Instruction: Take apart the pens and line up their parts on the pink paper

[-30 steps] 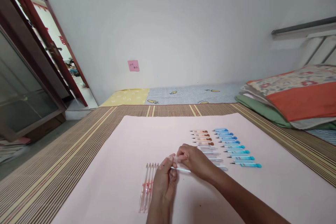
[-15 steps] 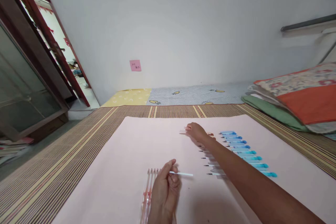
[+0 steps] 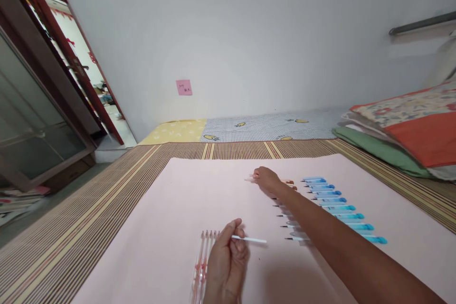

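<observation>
My left hand (image 3: 228,259) is closed around a thin white pen refill (image 3: 249,239) that sticks out to the right, just above the pink sheet (image 3: 167,213). Under that hand lies a bundle of clear pink pens (image 3: 202,261). My right hand (image 3: 267,179) reaches to the far end of the row of orange pen parts (image 3: 289,182) and pinches a small pale pen piece (image 3: 249,179) there. Part of that row and a row of clear parts (image 3: 288,216) are hidden by my forearm. A row of blue pen parts (image 3: 338,206) lies to the right.
The pink sheet lies on a striped woven mat (image 3: 71,228). Folded bedding and a patterned pillow (image 3: 406,128) sit at the right. A pink note (image 3: 184,87) is stuck on the white wall. A dark wooden cabinet (image 3: 32,118) and a doorway stand at the left.
My right hand left the left hand and reached away to the far end of the orange row with a small piece. The left hand stayed, keeping the white refill.
</observation>
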A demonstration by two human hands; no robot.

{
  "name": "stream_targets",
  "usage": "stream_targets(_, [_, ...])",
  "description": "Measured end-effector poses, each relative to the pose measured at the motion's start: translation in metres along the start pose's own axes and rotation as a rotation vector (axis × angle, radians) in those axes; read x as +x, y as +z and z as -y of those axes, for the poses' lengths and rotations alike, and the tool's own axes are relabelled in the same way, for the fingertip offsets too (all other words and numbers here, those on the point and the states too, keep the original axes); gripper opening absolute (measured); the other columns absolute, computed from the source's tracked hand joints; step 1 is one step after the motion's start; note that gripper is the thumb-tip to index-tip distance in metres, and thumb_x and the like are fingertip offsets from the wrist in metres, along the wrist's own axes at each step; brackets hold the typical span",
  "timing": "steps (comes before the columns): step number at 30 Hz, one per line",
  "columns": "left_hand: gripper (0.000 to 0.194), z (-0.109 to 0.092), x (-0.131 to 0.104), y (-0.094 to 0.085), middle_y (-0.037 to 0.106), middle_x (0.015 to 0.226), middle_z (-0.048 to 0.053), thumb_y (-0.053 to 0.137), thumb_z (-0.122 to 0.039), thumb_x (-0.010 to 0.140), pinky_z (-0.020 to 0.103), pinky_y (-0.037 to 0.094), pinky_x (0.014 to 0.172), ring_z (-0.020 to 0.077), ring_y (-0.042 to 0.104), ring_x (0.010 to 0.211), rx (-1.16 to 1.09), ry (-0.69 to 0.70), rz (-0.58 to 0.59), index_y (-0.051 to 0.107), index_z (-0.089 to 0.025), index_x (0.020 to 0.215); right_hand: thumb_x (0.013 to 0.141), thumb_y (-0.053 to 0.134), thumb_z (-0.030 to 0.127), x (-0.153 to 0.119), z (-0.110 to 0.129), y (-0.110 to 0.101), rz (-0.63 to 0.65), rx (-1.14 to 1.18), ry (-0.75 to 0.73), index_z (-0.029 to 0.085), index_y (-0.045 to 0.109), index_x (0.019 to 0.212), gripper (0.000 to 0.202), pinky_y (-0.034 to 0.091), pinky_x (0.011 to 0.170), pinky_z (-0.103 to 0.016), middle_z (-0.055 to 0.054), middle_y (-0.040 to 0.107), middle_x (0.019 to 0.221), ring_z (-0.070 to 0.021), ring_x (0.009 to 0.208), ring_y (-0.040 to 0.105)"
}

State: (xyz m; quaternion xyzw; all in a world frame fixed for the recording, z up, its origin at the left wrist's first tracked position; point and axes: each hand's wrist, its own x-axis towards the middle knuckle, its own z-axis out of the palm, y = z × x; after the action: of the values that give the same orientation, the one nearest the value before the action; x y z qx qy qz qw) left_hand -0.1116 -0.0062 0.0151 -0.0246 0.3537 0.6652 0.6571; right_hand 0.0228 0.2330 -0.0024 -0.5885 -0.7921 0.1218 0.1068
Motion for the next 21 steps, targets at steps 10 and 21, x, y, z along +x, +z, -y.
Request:
stream_targets(10, [0.028,0.0016,0.0004,0.0022,0.059,0.055,0.003,0.051,-0.01,0.095,0.014,0.028,0.035,0.0023,0.037,0.035,-0.016,-0.018,-0.015,0.072,-0.003,0.077,0.079,0.071,0.024,0.0035,0.002,0.0047,0.029,0.007,-0.043,0.016,0.073,0.083,0.009,0.028,0.061,-0.027,-0.003,0.067,0.075,-0.0133,0.065,0.053])
stream_targets(21, [0.031,0.0017,0.0015,0.0023,0.06,0.055,0.003,0.049,-0.011,0.097,0.013,0.028,0.034,0.0022,0.038,0.035,-0.035,-0.029,-0.011,0.071,-0.003,0.077,0.077,0.063,0.014,-0.0037,0.0039,0.0024,-0.006,0.035,-0.081,0.017,0.072,0.083,0.011,0.027,0.061,-0.026,-0.004,0.067,0.079,-0.0144,0.069,0.055])
